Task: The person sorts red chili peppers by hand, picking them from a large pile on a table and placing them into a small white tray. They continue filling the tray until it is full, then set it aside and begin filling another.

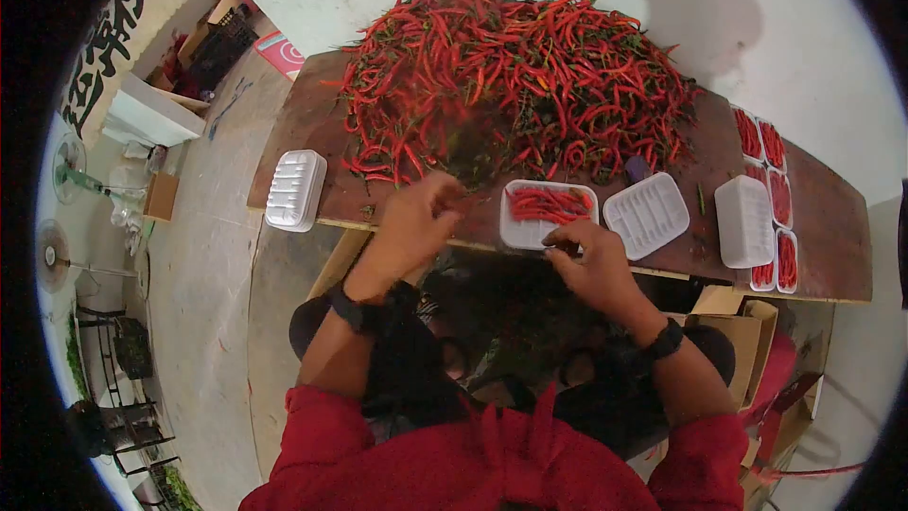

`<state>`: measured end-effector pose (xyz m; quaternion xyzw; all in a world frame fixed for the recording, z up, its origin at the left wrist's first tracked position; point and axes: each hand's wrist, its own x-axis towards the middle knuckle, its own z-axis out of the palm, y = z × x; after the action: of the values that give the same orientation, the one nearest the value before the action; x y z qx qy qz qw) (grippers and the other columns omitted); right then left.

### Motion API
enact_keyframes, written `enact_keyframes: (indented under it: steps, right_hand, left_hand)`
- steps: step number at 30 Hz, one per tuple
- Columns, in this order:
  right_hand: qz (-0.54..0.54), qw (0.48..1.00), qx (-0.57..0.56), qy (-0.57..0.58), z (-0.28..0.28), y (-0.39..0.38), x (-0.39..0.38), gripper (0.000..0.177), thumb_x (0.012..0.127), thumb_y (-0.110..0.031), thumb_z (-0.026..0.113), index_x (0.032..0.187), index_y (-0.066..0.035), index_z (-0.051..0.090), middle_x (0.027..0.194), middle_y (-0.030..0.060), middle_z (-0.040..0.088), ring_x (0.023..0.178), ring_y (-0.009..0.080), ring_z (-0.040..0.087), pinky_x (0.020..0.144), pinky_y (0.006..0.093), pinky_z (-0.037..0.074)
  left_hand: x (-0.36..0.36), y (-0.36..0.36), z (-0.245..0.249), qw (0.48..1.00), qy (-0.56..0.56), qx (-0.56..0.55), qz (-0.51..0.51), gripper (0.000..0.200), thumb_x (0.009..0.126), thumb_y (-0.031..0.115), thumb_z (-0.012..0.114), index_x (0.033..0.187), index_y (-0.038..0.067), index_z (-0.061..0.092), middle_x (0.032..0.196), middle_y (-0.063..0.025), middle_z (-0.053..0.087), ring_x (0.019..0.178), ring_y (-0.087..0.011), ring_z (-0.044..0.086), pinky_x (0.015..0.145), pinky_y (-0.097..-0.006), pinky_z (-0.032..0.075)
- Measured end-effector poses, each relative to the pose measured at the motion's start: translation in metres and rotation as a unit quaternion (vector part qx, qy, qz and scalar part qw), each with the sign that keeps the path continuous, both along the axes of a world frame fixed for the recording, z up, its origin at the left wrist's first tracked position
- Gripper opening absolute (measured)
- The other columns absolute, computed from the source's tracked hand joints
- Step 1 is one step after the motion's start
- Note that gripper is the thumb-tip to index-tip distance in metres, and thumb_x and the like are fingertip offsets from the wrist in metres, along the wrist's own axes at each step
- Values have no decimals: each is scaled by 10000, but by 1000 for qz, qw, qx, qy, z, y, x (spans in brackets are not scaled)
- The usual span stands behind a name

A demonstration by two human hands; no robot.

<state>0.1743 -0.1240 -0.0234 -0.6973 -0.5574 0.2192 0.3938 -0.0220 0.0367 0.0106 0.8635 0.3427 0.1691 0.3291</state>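
A large heap of red chili peppers with green stems covers the back of the brown table. My left hand is at the heap's front edge, fingers slightly blurred, thumb apart from them, with nothing visible in it. In front of me, a white tray holds several red chilies lying side by side. My right hand is at this tray's front right corner, thumb and fingers pinched around something small and dark that I cannot make out. To its right sits a second white tray without chilies.
Stacked white trays stand at the left and right. Several chili-filled trays line the table's right side. The table's front edge runs before my knees. Cardboard boxes stand below right. Part of the heap looks smeared.
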Motion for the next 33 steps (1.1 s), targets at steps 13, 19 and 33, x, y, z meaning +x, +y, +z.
enact_keyframes:
  steps: [13,19,33]
  right_hand:
    - [-9,952,-68,297,3,-7,-7,239,814,-180,614,958,8,647,842,54,666,768,123,606,701,273,480]
    - [-12,945,-65,321,0,-7,-4,249,817,-193,615,941,22,642,843,58,655,771,111,592,704,264,473]
    - [-55,984,3,168,8,-9,-14,166,774,-120,652,887,-1,628,834,104,660,753,171,636,679,286,494]
  left_hand:
    - [28,-48,-20,893,-135,-418,-100,240,823,4,577,1046,18,491,958,-71,580,853,-131,581,735,-273,498]
    - [33,-54,-24,891,-149,-413,-113,234,833,3,565,1052,17,487,949,-70,579,868,-139,591,736,-283,510]
    - [38,-62,-13,967,-59,-236,-78,241,826,56,584,1048,6,507,966,-107,605,898,-168,596,790,-317,488]
